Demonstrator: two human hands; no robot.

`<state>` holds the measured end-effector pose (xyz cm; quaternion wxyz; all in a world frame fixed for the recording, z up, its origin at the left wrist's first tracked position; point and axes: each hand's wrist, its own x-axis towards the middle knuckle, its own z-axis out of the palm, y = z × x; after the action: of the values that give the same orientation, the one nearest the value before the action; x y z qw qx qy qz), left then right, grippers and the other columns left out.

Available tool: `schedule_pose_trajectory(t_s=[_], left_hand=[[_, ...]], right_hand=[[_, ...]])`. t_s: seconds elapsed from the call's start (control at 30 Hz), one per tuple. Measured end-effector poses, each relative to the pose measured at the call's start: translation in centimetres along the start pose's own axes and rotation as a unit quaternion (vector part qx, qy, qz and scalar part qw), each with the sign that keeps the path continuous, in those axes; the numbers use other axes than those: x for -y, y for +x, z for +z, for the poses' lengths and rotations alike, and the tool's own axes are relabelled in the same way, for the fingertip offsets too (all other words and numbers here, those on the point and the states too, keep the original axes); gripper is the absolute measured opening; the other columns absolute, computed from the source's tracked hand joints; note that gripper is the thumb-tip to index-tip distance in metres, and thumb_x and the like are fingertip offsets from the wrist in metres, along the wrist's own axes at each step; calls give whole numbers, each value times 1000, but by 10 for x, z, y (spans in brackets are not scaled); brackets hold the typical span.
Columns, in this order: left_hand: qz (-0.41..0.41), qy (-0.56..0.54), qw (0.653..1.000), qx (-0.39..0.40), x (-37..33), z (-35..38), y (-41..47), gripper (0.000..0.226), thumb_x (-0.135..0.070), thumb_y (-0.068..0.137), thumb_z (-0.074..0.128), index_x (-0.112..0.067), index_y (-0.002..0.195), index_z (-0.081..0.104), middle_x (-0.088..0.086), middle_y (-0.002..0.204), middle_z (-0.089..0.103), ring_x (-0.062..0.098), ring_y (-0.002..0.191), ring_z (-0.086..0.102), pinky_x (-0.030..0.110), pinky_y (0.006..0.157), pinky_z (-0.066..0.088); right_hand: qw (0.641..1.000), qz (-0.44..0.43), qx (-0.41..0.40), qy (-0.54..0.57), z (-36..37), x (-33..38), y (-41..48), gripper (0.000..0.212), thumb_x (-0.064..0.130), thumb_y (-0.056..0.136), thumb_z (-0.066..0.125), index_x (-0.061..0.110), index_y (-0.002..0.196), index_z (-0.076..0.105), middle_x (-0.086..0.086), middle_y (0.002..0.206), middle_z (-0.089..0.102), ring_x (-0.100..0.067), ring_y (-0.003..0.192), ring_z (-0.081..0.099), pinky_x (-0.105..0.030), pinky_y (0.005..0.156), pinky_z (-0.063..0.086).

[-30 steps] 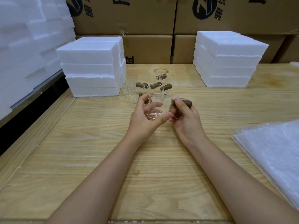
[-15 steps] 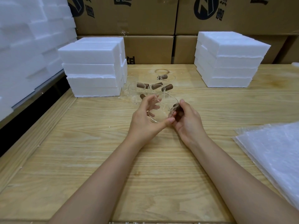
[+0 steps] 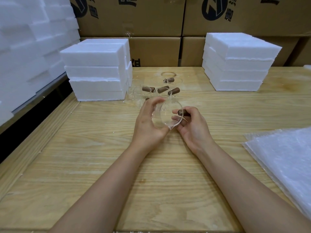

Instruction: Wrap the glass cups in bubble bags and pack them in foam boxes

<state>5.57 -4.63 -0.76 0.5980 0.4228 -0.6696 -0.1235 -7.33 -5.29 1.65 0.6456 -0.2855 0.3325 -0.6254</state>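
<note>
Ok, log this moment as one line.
stage: glass cup held, not bagged | left hand: grips its body | right hand: pinches its brown handle | bubble bags: stacked at right | foam boxes: stacked behind

Bright, even light falls from overhead, leaving only faint, soft-edged shadows on the wooden worktop [image 3: 101, 165] under the forearms [image 3: 101, 190]. The foam boxes [image 3: 94, 56] at its far-left corner run close to pure white, with little surface grain. Thin highlights trace the glass cup [image 3: 168, 115]; the bubble bags [image 3: 286, 165] at the right edge carry a hazy sheen. The wide lens bows the worktop's edges and tilts the cardboard cartons [image 3: 151, 17]; the corners look slightly soft.
</note>
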Motion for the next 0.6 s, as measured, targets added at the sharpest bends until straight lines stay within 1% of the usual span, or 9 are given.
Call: schedule_pose_trajectory(t_s=[0.07, 0.2, 0.27, 0.37, 0.47, 0.53, 0.6], left_hand=[[1, -8, 1000, -1, 1, 0, 0, 70, -13, 65, 81, -42, 118, 46, -15, 117, 55, 17, 113, 58, 43, 97, 47], [1, -14, 1000, -5, 0, 0, 0, 67, -5, 66, 82, -31, 118, 48, -14, 117, 54, 17, 113, 57, 45, 97, 47], [10, 0, 1000, -2, -1, -1, -1, 70, -1, 66, 82, -30, 119, 48, -14, 120, 54, 17, 116, 56, 41, 97, 47], [20, 26, 999, 8, -2, -3, -1, 77, 3, 65, 82, -38, 121, 48, -24, 123, 49, 13, 123, 51, 33, 101, 44], [27, 35, 999, 16, -4, -4, -1, 75, -2, 65, 85, -35, 122, 49, -27, 120, 49, 15, 129, 48, 20, 104, 37], [16, 35, 999, 21, -7, -6, -1, 75, -9, 64, 87, -33, 124, 49, -24, 119, 50, 17, 124, 51, 16, 102, 37], [-9, 31, 999, 22, -11, -6, -1, 74, -19, 62, 88, -32, 124, 50, -18, 119, 54, 10, 117, 54, 14, 98, 37]], right_hand=[[1000, -5, 15, 4, 0, 0, -1, 15, 5, 92, 41, 6, 82, 53, -12, 79, 62, -14, 58, 61, -24, 55, 52], [1000, 0, 26, -1, 1, 0, -2, 17, 4, 93, 41, 6, 82, 54, -10, 80, 64, -15, 64, 61, -26, 59, 52], [1000, 8, 19, -6, 1, 1, -1, 18, 5, 93, 40, 6, 83, 55, -9, 79, 66, -16, 65, 61, -28, 62, 51], [1000, 10, 6, -14, -1, 1, 0, 17, 6, 94, 40, 5, 86, 55, -9, 77, 69, -17, 63, 62, -31, 65, 51], [1000, 2, -1, -29, -2, 0, 1, 14, 7, 94, 41, 3, 93, 54, -7, 72, 70, -17, 61, 63, -28, 59, 54], [999, -11, -3, -41, -2, -2, 1, 14, 6, 94, 40, 2, 95, 53, -6, 70, 70, -15, 58, 63, -25, 51, 53], [998, -31, -18, -56, -1, -3, 0, 12, 8, 94, 41, 5, 92, 53, -7, 73, 69, -11, 51, 59, -23, 45, 49]])
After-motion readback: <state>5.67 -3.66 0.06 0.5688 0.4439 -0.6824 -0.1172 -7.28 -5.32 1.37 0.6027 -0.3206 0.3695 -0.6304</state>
